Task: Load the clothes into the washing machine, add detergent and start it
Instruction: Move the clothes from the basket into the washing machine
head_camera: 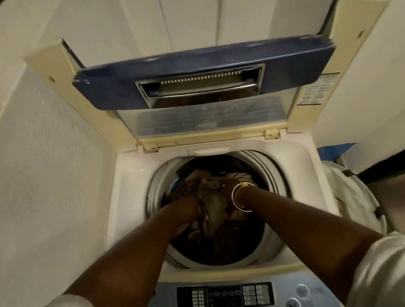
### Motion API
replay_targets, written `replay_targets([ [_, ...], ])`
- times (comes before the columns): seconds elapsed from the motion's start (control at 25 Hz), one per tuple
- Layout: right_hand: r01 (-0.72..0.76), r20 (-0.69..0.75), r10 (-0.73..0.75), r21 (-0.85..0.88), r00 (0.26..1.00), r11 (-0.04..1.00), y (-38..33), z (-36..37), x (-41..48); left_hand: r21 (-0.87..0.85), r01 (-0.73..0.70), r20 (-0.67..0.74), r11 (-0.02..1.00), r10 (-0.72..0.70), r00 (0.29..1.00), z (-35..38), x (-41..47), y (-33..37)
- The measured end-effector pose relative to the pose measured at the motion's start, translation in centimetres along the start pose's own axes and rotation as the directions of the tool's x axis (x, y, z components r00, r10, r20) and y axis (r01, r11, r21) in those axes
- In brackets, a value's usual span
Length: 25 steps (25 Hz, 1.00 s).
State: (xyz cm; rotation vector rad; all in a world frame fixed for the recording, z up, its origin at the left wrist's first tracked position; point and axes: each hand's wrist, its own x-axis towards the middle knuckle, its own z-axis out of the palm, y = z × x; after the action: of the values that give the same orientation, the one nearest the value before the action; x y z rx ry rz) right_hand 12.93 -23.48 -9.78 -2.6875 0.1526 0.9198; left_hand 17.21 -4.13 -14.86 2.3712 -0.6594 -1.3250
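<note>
While both hands [189,207] grip, clothes [213,201] bunch between them.

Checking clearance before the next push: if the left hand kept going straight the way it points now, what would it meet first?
Most likely more of the brown clothes it already grips. The left hand points forward and down into the drum, so behind the fabric would come the far drum wall, though depth is hard to judge here.

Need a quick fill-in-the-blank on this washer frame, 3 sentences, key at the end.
1. The washing machine's lid stands ____.
2. Both hands, left hand and right hand, press brown clothes into the ____.
3. The bangles sit on the ____ wrist.

Missing words: open; drum; right
</note>
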Motion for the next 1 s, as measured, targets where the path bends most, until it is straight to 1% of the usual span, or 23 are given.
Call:
replay_targets([
  [0.04,-0.006,0.035,0.006,-0.001,0.999,1.000,-0.2,-0.3,-1.0,-0.007,-0.032,-0.072,0.999,0.031,0.997,-0.4,-1.0,0.7],
  [0.08,-0.006,0.035,0.005,0.026,0.999,1.000,-0.4,-0.4,-2.0,-0.018,-0.064,-0.146,0.998,0.061,0.987,-0.4,-1.6,1.2],
  [0.16,0.023,-0.042,-0.021,0.032,0.999,0.999,-0.4,-1.2,-4.6,0.051,-0.086,-0.244,0.995,0.096,0.965,-0.8,-4.1,3.3],
  [0.24,0.015,-0.067,-0.007,0.106,0.998,0.994,0.2,-1.6,-7.5,0.095,-0.111,-0.222,0.989,0.130,0.966,-1.3,-6.9,5.6],
  [0.32,0.016,-0.093,0.001,0.180,0.996,0.983,0.5,-2.6,-11.6,0.105,-0.192,-0.247,0.976,0.213,0.945,-1.4,-9.9,7.6],
  [0.4,0.023,-0.203,0.027,0.243,0.979,0.970,0.9,-3.8,-15.4,0.159,-0.200,-0.321,0.967,0.242,0.916,-1.7,-12.0,9.5],
  [0.48,0.031,-0.310,0.069,0.306,0.948,0.951,1.5,-4.7,-18.5,0.281,-0.198,-0.408,0.939,0.304,0.861,-1.9,-13.6,11.4],
  [0.52,0.038,-0.356,0.078,0.308,0.931,0.951,1.6,-5.0,-19.9,0.347,-0.212,-0.437,0.914,0.357,0.826,-1.9,-14.8,12.4],
  [0.6,0.061,-0.442,0.062,0.258,0.895,0.964,1.7,-5.3,-21.9,0.350,-0.183,-0.478,0.919,0.343,0.808,-1.6,-15.6,13.5],
  [0.68,0.059,-0.503,0.057,0.212,0.862,0.975,2.1,-5.5,-23.4,0.356,-0.165,-0.534,0.920,0.346,0.771,-1.2,-15.9,14.4],
  [0.8,0.039,-0.554,0.029,0.110,0.832,0.993,3.9,-5.5,-25.1,0.508,-0.169,-0.563,0.845,0.474,0.677,-0.7,-15.9,17.0],
  [0.84,0.043,-0.568,-0.005,0.052,0.823,0.998,4.8,-5.5,-25.3,0.523,-0.153,-0.584,0.838,0.484,0.652,-0.6,-15.8,18.0],
  [0.92,0.074,-0.589,-0.089,-0.050,0.803,0.996,6.6,-5.7,-25.3,0.468,-0.092,-0.681,0.879,0.425,0.597,-0.1,-15.2,20.2],
  [1.0,0.109,-0.604,-0.141,-0.091,0.784,0.990,8.3,-5.8,-25.2,0.375,-0.046,-0.778,0.926,0.341,0.528,1.2,-14.3,22.4],
])
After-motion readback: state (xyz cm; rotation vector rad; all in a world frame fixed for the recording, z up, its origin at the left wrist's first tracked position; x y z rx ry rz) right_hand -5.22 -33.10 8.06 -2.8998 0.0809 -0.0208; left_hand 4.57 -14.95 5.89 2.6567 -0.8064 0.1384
